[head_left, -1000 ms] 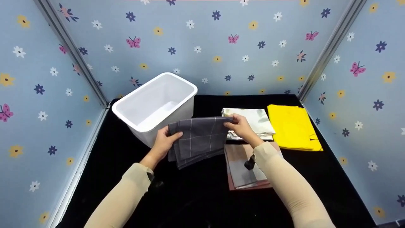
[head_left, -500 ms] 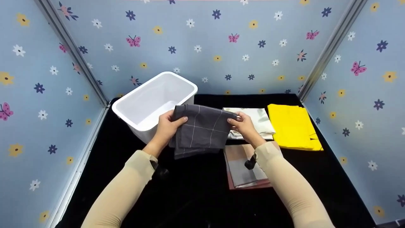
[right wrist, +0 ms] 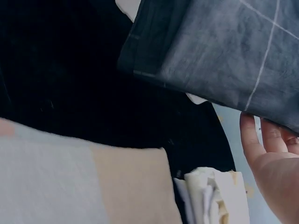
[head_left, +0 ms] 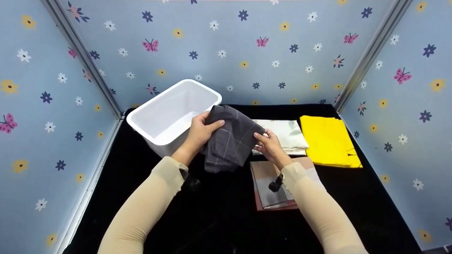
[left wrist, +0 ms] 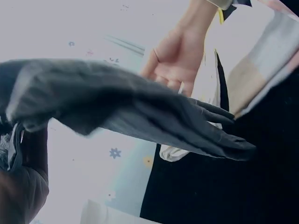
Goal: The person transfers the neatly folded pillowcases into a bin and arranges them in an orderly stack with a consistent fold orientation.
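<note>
Your left hand [head_left: 200, 132] and right hand [head_left: 270, 145] grip the grey cloth [head_left: 231, 141] — the white bin [head_left: 159, 116] lies leftward, nearer the former.

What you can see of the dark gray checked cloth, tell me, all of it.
The dark gray windowpane-check cloth looks like woven fabric crossed by thin white lines. Folded in layers and creased, it is held up above the black tabletop, its top edge slanting down rightward, beside the white bin; contact with the bin is unclear. The left hand grips its left side, thumb in front; the right hand touches its right edge.
</note>
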